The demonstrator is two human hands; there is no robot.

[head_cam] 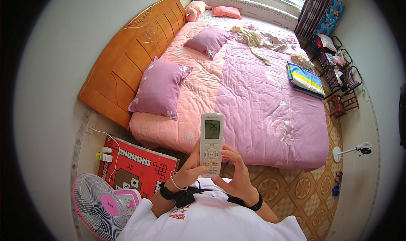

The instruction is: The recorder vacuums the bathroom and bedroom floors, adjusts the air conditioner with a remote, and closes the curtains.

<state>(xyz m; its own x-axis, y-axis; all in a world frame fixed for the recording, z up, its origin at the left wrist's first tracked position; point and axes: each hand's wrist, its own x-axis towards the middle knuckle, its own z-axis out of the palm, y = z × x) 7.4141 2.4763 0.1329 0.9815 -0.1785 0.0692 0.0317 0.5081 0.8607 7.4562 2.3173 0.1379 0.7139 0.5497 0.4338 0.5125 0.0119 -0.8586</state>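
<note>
A white air-conditioner remote control (211, 170) is held upright in front of my chest, its screen lit with large digits and its buttons facing me. My left hand (190, 168) grips its left side, the thumb lying over the lower buttons. At the right edge, the fingertips of my right hand (236, 171) touch the casing, and its thumb rests by the bottom corner. Beyond the remote spreads a bed with a pink and purple quilt (247, 114). Two purple pillows, one nearer (160, 87) and one farther (207, 41), lie towards the wooden headboard (136, 57).
A pink fan (109, 204) stands at lower left beside a red folding mahjong table top (139, 161). Crumpled clothes (253, 41) and a folded striped blanket (305, 79) lie on the bed. Chairs (337, 66) line the right wall, with a white stand fan (341, 154) nearer on the tiled floor (295, 190).
</note>
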